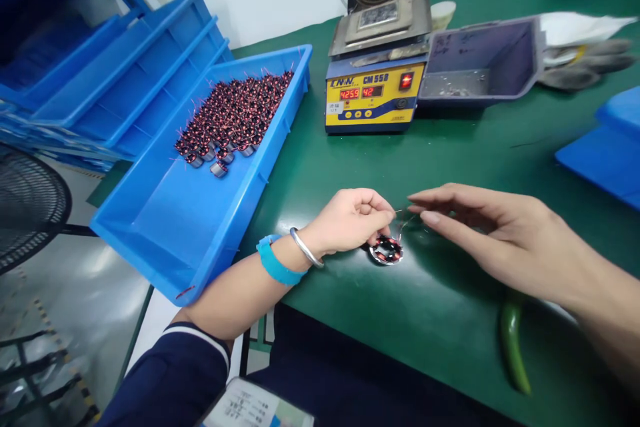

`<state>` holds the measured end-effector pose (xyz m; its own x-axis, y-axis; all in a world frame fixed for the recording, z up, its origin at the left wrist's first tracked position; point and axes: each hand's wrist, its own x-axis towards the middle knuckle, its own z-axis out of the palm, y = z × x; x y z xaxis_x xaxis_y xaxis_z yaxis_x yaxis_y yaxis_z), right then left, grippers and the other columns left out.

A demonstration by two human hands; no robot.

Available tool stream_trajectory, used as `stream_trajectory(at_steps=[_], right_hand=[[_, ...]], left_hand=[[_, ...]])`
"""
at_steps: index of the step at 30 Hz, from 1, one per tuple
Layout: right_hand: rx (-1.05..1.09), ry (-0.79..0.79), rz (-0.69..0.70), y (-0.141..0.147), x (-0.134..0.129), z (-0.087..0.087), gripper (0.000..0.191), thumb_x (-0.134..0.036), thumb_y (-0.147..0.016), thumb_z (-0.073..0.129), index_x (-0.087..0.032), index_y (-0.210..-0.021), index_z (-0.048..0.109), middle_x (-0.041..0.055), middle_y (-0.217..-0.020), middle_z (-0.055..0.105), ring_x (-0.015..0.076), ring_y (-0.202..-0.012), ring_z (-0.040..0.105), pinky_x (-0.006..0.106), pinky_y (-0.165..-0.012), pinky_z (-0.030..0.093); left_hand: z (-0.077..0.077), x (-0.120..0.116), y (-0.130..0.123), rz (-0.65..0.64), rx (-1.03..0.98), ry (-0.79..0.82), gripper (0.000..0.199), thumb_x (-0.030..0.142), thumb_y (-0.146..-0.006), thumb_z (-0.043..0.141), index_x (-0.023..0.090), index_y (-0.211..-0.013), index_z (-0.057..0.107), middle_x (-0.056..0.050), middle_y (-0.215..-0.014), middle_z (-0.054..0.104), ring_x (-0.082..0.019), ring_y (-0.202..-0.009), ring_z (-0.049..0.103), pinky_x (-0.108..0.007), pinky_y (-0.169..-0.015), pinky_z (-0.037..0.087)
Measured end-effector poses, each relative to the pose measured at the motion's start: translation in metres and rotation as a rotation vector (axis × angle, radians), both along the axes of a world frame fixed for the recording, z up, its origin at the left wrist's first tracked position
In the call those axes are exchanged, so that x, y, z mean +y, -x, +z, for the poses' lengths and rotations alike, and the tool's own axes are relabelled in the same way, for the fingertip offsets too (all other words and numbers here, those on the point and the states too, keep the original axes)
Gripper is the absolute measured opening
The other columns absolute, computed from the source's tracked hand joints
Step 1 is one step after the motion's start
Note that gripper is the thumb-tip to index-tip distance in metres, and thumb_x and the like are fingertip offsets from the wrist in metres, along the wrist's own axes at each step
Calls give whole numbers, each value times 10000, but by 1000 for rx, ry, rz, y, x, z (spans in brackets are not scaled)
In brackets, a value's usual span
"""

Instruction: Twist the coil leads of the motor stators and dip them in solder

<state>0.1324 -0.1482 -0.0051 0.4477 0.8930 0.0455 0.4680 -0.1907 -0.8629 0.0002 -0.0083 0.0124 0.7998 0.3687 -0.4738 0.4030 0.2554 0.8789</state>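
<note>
My left hand [357, 217], with a silver bangle and a turquoise band on the wrist, pinches a thin wire end of a ring-shaped coil part [387, 249]. The part has copper windings and a metal rim, and sits on the green table [320, 287] just below my fingertips. To the right, my right hand [480, 227] is held with thumb and fingers apart around the tips of other thin wires rising from the part. Whether its fingertips touch these wires cannot be made out.
A blue tray [165, 207] with many small coils [240, 113] stands at the left. Behind are a yellow CM 558 unit [373, 103], a purple bin [480, 57] and gloves [585, 67]. A green curved object [513, 347] lies near my right forearm.
</note>
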Motion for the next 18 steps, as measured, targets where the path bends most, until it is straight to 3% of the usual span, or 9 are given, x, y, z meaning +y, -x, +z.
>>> stream_trajectory(at_steps=[6,11,18], right_hand=[[-164,-210,76,10,5,2,175,-367,-899,583,-250,-893,712,32,-855,718,175,-721,654,300,-674,533],[-204,-245,63,13,10,2,168,-317,-907,576,-250,-817,701,16,-769,695,157,-657,634,286,-650,511],[-166,-168,23,16,8,3,213,-367,-902,564,-250,-818,721,34,-758,696,177,-642,631,314,-618,501]], left_hand=[[-2,-2,0,19,-57,0,225,-36,-849,554,109,-677,546,62,-521,574,1,-349,439,-114,-385,313],[0,-3,-1,23,-60,76,211,-19,-852,565,107,-684,543,30,-573,643,9,-322,408,-124,-373,299],[4,-3,-2,56,-43,126,204,-5,-834,599,98,-662,560,21,-547,627,8,-347,400,-127,-387,297]])
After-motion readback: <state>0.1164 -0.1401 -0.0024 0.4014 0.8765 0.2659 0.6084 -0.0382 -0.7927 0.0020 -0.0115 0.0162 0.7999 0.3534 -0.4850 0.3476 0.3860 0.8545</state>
